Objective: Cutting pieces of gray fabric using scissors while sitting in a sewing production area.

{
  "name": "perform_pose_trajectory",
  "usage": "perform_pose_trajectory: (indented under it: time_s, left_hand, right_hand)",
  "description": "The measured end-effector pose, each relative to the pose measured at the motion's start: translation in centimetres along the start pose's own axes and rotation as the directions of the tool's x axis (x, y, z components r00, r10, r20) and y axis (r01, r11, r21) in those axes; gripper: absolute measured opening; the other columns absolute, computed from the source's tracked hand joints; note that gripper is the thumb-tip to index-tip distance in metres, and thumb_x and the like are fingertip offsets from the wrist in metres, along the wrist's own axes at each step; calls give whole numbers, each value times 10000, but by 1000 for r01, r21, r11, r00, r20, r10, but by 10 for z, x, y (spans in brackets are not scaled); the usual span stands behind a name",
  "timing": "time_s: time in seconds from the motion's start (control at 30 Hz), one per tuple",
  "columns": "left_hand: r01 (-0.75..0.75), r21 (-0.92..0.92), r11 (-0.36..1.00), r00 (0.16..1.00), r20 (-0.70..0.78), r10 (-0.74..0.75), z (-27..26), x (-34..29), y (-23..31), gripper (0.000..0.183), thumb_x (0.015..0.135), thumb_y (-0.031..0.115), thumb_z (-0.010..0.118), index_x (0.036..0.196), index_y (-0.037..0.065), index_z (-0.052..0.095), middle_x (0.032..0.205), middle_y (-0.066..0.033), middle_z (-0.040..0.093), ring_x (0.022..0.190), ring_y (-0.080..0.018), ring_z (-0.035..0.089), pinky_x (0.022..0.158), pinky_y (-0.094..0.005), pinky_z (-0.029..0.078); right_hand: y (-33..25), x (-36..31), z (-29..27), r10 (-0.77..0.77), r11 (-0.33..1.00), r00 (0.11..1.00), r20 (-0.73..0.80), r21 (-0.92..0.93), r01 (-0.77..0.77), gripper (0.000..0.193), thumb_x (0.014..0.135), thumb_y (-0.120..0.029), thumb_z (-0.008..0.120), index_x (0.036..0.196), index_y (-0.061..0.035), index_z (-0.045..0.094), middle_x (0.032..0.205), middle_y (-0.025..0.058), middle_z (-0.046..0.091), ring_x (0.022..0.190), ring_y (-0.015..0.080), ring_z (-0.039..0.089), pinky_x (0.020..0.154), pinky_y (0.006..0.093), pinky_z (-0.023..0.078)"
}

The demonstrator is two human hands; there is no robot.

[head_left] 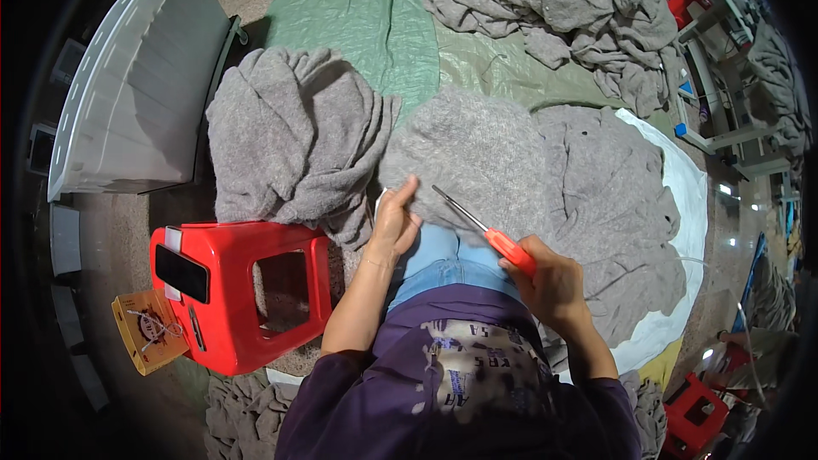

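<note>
While the person sits with a grey cloth (486, 162) spread over the knees in the middle of the frame, the left hand (394, 226) pinches the near edge of that cloth, with the fingers closed on it. The right hand (554, 285), a bit lower and to the right, is wrapped tight around the red handle of a tool (487, 232). The tool has a thin metal tip that points up and left, over the cloth and toward the left hand. I cannot tell if the tip touches the cloth. The cloth runs on to the right, where it lies over a white sheet (686, 204). Just left of the cloth is a pile (290, 136) of the same grey stuff, all bunched up. A red stool (243, 290) stands at the lower left, near the left arm. A dark phone (181, 273) lies on its left end. A small yellow box (149, 330) sits just left of the stool, on the floor. A big white tub (128, 85) fills the upper left. A green sheet (366, 17) covers the floor at the top, and a heap (562, 0) of more grey cloth lies on it at the upper right. Another red stool (694, 413) is in the lower right corner.
</note>
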State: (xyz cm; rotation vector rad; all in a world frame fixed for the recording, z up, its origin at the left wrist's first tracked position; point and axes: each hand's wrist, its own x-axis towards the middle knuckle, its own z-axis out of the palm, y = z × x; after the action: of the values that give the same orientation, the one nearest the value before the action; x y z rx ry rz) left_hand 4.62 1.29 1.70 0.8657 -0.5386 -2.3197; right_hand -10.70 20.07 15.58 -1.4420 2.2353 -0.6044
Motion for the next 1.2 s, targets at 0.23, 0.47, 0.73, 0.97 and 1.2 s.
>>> perform_pose_trajectory:
  time_s: [0.23, 0.47, 0.73, 0.97, 1.2]
  left_hand:
    - [193, 282, 940, 977, 28, -209, 14, -28, -45, 260, 861, 40, 610, 1115, -1, 570, 1031, -109, 636, 951, -207, 622, 824, -363, 510]
    - [170, 379, 909, 968, 111, -227, -3, -25, -54, 226, 852, -60, 562, 1058, 5, 498, 1016, -89, 629, 875, -156, 633, 777, -279, 529]
    - [184, 321, 929, 969, 99, -227, 9, -39, -60, 448, 847, -103, 529, 1248, 42, 391, 1195, -89, 551, 1033, -166, 585, 863, -300, 498]
    - [41, 134, 990, 999, 17, -44, 29, -77, -43, 715, 841, -108, 542, 1416, 172, 223, 1280, -46, 504, 1069, -174, 573, 862, -307, 504]
    - [26, 117, 993, 1000, 13, -28, 29, -87, -36, 733, 842, -109, 535, 1420, 204, 210, 1278, -60, 507, 1082, -189, 575, 875, -346, 529]
  right_hand:
    - [11, -20, -9, -12, 999, 1000, -17, 41, 12, 195, 834, -260, 660, 886, -92, 577, 622, 120, 587, 561, 340, 584, 511, 394, 447]
    - [18, -42, -27, 32, 992, 994, 107, -124, -19, 219, 811, -254, 686, 897, -82, 581, 617, 100, 605, 548, 323, 594, 499, 386, 443]
    - [16, -29, -5, -110, 986, 992, -66, -131, 101, 220, 830, -280, 653, 916, -100, 561, 748, 65, 638, 556, 301, 600, 499, 390, 441]
    - [8, -34, -23, -81, 989, 989, 127, -109, 95, 161, 814, -194, 637, 893, -115, 521, 788, 41, 613, 587, 288, 578, 548, 382, 426]
    - [0, -23, -5, -90, 991, 988, 125, -87, 101, 216, 802, -205, 650, 920, -116, 493, 806, 54, 617, 605, 299, 602, 567, 422, 451]
